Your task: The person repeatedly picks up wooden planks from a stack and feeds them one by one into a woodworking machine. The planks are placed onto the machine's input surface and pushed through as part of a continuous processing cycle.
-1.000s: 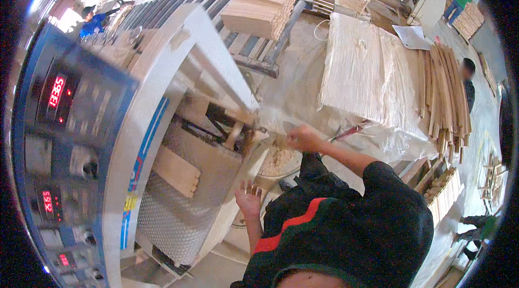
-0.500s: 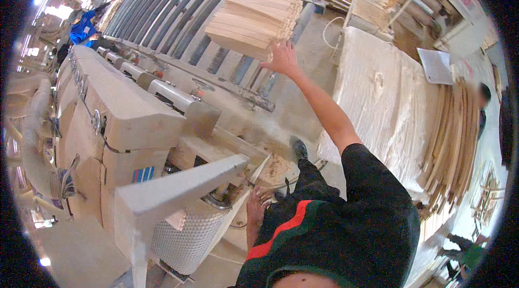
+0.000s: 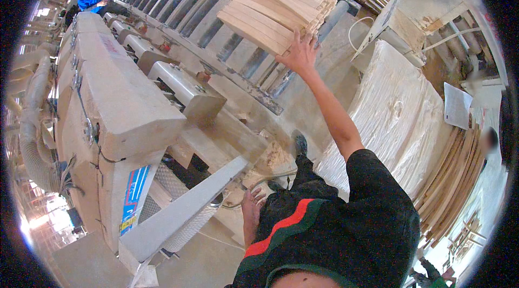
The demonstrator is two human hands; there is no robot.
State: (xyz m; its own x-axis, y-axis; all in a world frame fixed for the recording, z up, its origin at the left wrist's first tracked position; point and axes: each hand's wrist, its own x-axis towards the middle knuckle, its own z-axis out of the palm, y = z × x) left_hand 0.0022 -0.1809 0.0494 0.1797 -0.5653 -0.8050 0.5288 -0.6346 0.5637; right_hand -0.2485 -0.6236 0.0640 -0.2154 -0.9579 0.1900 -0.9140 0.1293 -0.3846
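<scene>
Wooden slat stack (image 3: 278, 9) on roller conveyor (image 3: 178, 1), right hand (image 3: 299, 54) spread flat against near end. Left hand (image 3: 252, 208) hangs open, fingers loose, near machine (image 3: 116, 120). Risk: uneven push at full reach fans slats, top layers slide off rollers.

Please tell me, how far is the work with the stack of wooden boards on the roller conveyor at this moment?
Done: a stack of wooden boards lies on the roller conveyor. In hand: the right hand reaches out with spread fingers, pressing the near end of the stack, not gripping it. The left hand hangs free by the machine. Left: a large wrapped pile of boards stands beside the person, apparently not yet moved.
</scene>
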